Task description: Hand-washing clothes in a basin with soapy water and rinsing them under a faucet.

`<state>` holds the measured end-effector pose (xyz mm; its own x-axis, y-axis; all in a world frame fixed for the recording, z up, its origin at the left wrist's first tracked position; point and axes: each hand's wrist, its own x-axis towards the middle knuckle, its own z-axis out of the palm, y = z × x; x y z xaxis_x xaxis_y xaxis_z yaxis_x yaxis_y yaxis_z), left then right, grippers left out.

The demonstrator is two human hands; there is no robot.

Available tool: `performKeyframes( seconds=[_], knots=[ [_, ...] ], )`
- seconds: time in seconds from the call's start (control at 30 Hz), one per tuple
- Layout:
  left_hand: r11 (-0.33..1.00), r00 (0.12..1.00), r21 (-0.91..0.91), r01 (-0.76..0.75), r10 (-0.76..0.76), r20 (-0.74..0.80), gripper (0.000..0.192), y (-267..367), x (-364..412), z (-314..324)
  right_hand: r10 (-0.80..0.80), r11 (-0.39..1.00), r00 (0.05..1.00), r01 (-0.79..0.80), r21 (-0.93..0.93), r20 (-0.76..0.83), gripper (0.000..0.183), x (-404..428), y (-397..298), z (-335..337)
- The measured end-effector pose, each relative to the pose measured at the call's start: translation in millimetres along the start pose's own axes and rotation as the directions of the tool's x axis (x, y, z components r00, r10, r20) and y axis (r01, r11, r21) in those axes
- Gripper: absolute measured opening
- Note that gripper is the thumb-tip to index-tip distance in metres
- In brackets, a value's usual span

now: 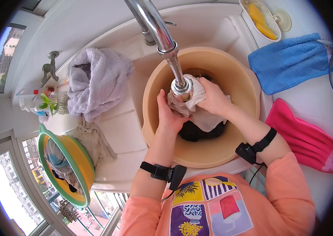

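Observation:
A white wet cloth [203, 116] is bunched between my two hands, under the mouth of a chrome faucet [181, 88]. My right hand [215, 97] grips its upper right part. On the cloth's left side is my left hand [169, 113], thumb raised and apart, its fingers partly hidden beneath the folds. Both hands are inside a large tan plastic basin [246, 124] that stands in a white sink. Dark fabric [197, 132] lies at the basin's bottom, below the white cloth.
A grey towel [98, 79] and a crumpled beige cloth [91, 141] lie on the washboard side at left. A green-rimmed yellow basin [86, 159] holds clothes. Blue [290, 63] and pink [302, 135] towels hang at right, below a soap dish [275, 26] with yellow soap.

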<state>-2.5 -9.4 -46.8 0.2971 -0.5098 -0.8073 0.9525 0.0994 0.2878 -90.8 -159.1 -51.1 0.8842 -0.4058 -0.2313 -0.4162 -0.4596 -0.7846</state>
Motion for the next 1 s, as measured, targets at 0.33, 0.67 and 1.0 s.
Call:
performKeyframes(
  seconds=[0.33, 0.67, 1.0],
  knots=[
    [0.888, 0.859, -0.429, 0.164, 0.086, 0.505, 0.047, -6, 15, -4, -0.563, 0.796, 0.826, 0.547, -0.258, 0.015, 0.054, -31, -41, 44],
    [0.984, 0.948, -0.16, 0.084, -0.029, 0.318, 0.038, -10, 36, -24, -0.434, 0.852, 0.892, 0.452, 0.264, -0.126, 0.044, 38, -3, 49],
    [0.98, 0.985, -0.19, -0.054, 0.084, 0.154, 0.051, -12, 30, -15, 0.067, 0.173, 0.831, -0.554, 0.814, 0.552, 0.064, 15, 25, 9]
  ],
)
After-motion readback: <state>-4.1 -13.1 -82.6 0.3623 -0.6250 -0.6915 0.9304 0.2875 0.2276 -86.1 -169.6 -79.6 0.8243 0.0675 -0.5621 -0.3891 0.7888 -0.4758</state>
